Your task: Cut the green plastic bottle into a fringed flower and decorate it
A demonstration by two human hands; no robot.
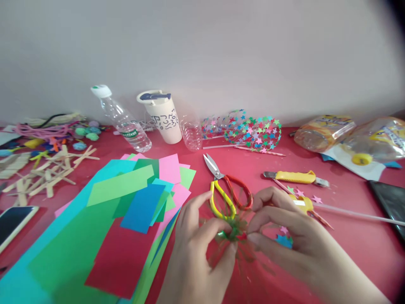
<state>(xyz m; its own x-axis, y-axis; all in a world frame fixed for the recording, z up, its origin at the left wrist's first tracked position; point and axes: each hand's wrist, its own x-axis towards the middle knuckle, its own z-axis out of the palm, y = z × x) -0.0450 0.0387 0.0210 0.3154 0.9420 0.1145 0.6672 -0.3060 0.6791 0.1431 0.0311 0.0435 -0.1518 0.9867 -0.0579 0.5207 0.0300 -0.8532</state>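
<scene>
Thumb and index finger of my left hand point(202, 249) pinch a small green plastic-looking piece point(233, 230) with thin, see-through strands fanning out from its middle. At its right side, my right hand point(287, 232) holds a small red piece point(241, 236) between closed fingertips, against or very near the green piece. Its exact shape is too small to make out. Just beyond both hands lie scissors point(216, 171) with one yellow and one red handle, blades spread a little. Blue paper stars point(284, 240) and a pink star rest partly behind my right hand.
Coloured paper sheets point(72, 236) cover the left side. A bottle point(126, 126), a cream cup point(164, 122) and a star-covered plastic bottle point(253, 133) line the wall. A yellow utility knife point(294, 177) lies right, near a dark tablet-like device point(387, 207). Wooden sticks point(49, 177) and a phone point(15, 223) are left.
</scene>
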